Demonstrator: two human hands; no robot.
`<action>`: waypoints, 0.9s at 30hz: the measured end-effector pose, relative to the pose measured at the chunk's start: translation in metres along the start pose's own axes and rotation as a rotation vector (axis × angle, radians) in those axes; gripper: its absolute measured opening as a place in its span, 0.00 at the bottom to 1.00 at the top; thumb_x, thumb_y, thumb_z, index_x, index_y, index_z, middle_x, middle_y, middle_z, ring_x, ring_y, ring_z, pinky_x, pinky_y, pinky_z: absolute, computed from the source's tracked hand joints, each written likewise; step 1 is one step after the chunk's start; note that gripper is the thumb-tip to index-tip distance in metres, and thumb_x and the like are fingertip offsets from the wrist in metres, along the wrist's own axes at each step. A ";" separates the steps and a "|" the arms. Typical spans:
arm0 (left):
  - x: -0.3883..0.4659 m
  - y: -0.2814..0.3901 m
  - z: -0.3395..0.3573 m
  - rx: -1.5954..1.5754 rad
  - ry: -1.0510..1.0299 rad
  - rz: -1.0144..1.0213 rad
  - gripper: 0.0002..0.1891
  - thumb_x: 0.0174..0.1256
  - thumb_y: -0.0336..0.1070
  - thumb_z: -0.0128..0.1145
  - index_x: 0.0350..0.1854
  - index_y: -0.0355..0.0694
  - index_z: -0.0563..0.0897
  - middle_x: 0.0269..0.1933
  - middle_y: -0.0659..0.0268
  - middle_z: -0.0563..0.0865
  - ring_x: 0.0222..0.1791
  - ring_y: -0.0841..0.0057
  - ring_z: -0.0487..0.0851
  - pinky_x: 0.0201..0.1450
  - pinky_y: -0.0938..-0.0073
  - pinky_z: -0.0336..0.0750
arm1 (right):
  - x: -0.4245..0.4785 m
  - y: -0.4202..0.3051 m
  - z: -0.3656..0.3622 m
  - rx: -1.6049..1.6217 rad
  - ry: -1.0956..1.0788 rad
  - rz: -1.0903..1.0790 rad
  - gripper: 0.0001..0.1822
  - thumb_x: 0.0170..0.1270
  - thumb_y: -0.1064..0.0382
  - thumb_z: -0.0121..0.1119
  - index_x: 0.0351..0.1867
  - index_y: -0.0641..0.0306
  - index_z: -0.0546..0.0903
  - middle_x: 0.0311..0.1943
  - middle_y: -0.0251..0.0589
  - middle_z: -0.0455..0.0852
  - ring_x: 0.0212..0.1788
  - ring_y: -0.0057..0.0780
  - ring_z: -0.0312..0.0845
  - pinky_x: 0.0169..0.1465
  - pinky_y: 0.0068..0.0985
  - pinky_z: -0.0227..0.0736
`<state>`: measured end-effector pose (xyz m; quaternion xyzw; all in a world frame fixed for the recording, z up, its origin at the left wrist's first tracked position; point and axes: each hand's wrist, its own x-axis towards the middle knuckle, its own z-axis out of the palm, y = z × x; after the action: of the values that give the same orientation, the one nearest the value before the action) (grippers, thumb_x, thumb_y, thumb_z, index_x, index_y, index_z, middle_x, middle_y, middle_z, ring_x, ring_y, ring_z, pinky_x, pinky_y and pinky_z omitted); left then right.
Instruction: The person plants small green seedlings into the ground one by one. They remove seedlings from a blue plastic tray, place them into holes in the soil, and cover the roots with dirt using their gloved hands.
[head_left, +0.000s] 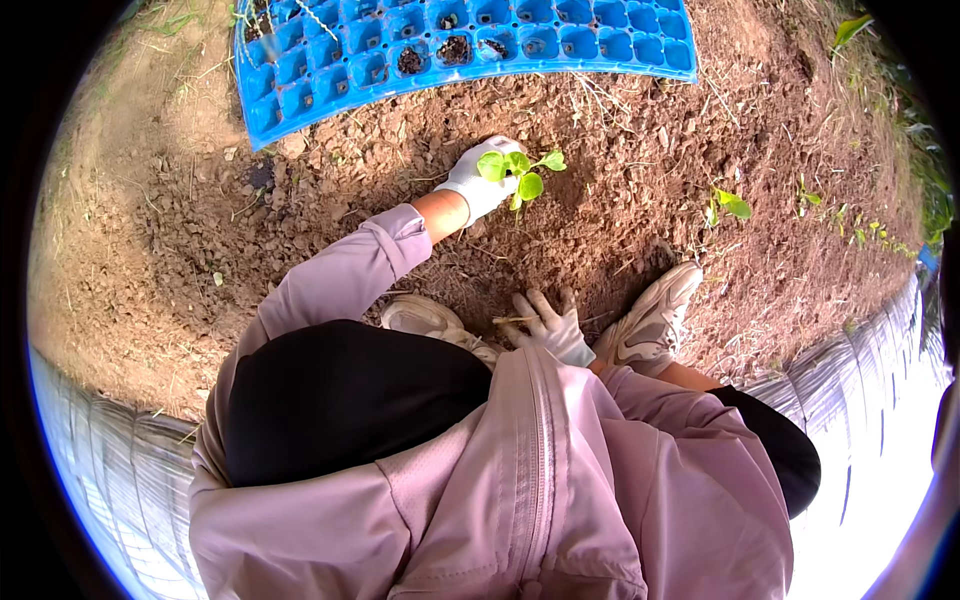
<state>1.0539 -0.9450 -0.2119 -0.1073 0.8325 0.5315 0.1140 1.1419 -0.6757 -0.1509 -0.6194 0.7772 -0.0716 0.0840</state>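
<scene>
A green leafy seedling (530, 185) stands out over the brown soil, its rounded leaves spread in front of my left hand (480, 180). That hand, in a white glove, is closed around the seedling's lower part, and the leaves and fingers hide its roots. Between my two shoes, my right hand (553, 328) rests low on the soil (480, 262) in a dirt-stained glove. Its fingers are spread, and a short piece of straw (516, 320) lies across or beside them; whether they touch it I cannot tell.
Beyond my left hand lies a blue plastic seedling tray (465, 45); several cells hold dark potting soil. To the right, a planted seedling (727, 204) and smaller plants (870, 232) stand in the ground. My shoes (652, 315) flank my right hand. Plastic sheeting (847, 390) lies behind me.
</scene>
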 end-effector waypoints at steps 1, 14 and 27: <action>0.002 -0.004 -0.002 0.038 -0.038 -0.003 0.18 0.54 0.30 0.62 0.49 0.40 0.81 0.49 0.60 0.81 0.50 0.64 0.81 0.56 0.70 0.75 | -0.003 0.003 0.007 0.046 -0.042 -0.011 0.17 0.62 0.43 0.51 0.51 0.35 0.81 0.60 0.39 0.73 0.63 0.45 0.65 0.54 0.71 0.62; -0.001 -0.002 -0.010 -0.135 -0.072 0.006 0.13 0.53 0.32 0.68 0.41 0.39 0.82 0.46 0.62 0.83 0.44 0.69 0.83 0.50 0.73 0.77 | 0.067 0.069 -0.055 -0.008 -0.138 0.608 0.42 0.43 0.48 0.74 0.63 0.53 0.71 0.65 0.58 0.66 0.67 0.59 0.60 0.63 0.56 0.60; -0.031 0.021 -0.021 0.342 0.037 0.250 0.15 0.53 0.36 0.62 0.45 0.51 0.84 0.44 0.62 0.79 0.45 0.61 0.81 0.47 0.63 0.78 | 0.191 0.169 -0.064 0.333 0.135 0.746 0.30 0.48 0.57 0.71 0.57 0.50 0.76 0.51 0.48 0.76 0.51 0.48 0.78 0.52 0.37 0.76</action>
<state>1.0753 -0.9535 -0.1759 0.0081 0.9193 0.3906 0.0485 0.9254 -0.8239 -0.1329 -0.2669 0.9301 -0.2013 0.1522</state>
